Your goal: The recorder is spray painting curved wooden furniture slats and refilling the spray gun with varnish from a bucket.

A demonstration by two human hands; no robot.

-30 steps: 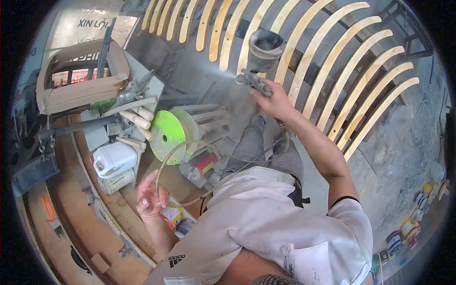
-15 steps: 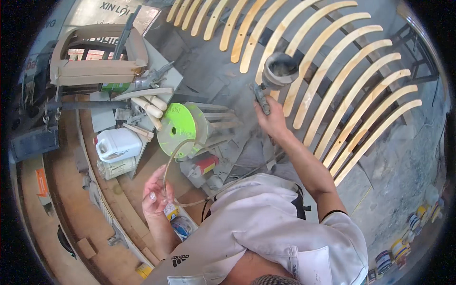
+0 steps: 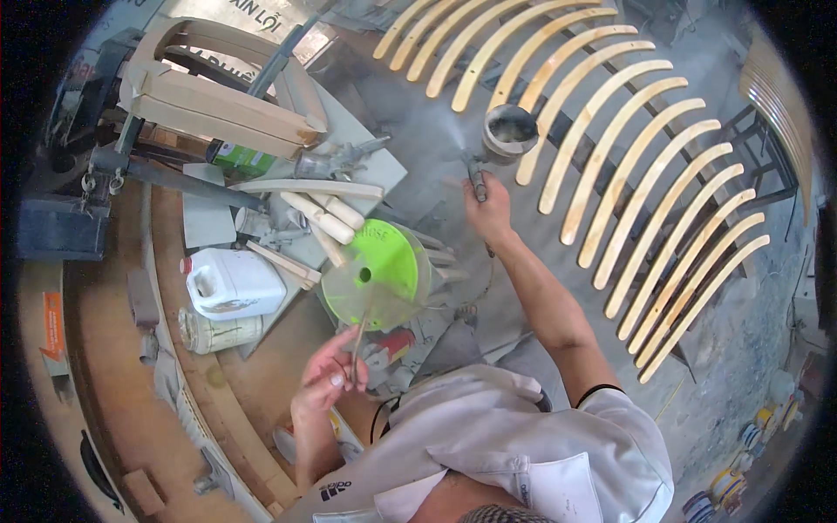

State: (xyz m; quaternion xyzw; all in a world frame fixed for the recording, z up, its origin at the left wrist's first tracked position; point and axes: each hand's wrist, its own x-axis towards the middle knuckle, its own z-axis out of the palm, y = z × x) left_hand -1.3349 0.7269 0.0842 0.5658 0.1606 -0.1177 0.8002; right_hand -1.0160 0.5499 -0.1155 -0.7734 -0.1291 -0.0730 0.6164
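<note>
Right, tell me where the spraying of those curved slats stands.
Done: cannot tell; the curved wooden slats all look equally pale. In hand: the right hand aims a spray gun, mist showing near its cup; the left hand grips a thin stick. Left: unclear which slats remain.

Lime-green disc [image 3: 379,272], pale curved slats [image 3: 610,174]

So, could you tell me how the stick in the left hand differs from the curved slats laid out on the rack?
The stick is thin, straight and single, while the curved slats are broad, bowed and many. The stick is pinched in the left hand and points up toward the green disc; the slats lie flat in a row, untouched, past the right hand, which holds a spray gun. Both look like pale bare wood.
</note>
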